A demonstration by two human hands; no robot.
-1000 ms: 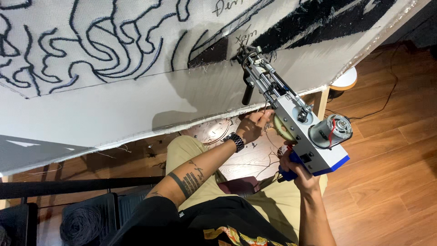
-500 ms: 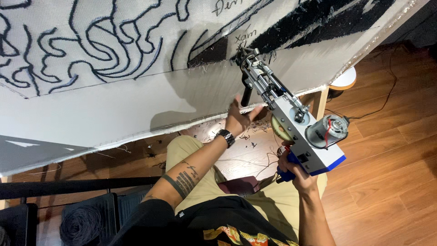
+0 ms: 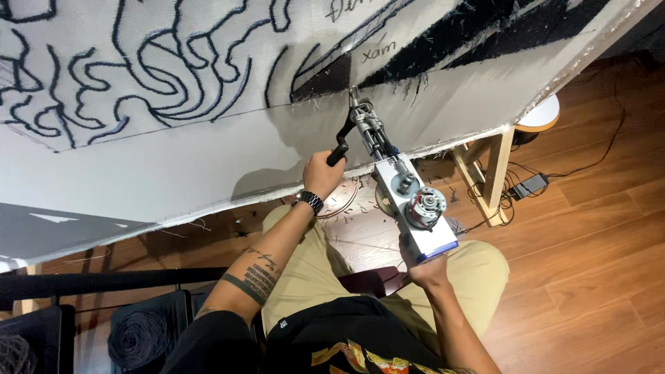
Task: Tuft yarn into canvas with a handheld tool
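1. The tufting gun [image 3: 402,190] occupies the centre of the frame, angled from lower right up to upper left, its needle tip meeting the stretched white cloth [image 3: 173,159] just below a black tufted band.
2. The left hand [image 3: 323,173] sits centre frame, left of the gun. Its fingers are curled closed around the black front handle [image 3: 339,145].
3. The right hand [image 3: 428,269] sits below the gun body, at lower centre. It grips the rear handle under the blue-edged housing; the fingers are wrapped underneath, and their exact spread cannot be told.
4. A wooden frame leg [image 3: 493,173] stands right of centre on the wooden floor [image 3: 596,277].
5. A dark yarn cone [image 3: 138,337] sits at lower left.
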